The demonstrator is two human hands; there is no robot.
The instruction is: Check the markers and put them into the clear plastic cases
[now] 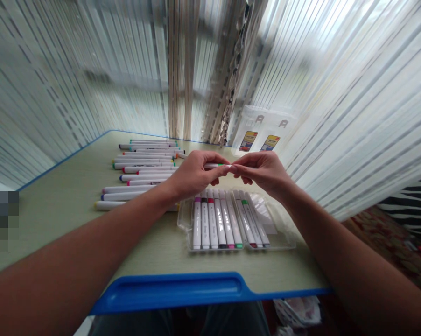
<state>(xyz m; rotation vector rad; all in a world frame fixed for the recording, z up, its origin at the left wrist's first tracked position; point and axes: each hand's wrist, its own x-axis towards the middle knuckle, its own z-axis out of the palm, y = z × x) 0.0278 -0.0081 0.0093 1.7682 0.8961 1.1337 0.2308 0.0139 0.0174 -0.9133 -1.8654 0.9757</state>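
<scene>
A white marker with a green band (215, 165) is held level between my two hands, above the far edge of a clear plastic case. My left hand (199, 171) is closed around its left part. The fingertips of my right hand (257, 169) pinch its right end. Below lies the open case (284, 243), with several white markers (221, 224) lined up side by side in its left part and middle. Purple, black, red and green bands show on some of them. The right part of the case holds a clear, shiny piece of plastic.
Several more white markers (147, 176) with coloured ends lie in a loose row on the table (66, 205), left of my hands. A clear cover with two labels (263, 133) leans against the string curtain (126, 70). A blue tray (175, 285) edges the table's front.
</scene>
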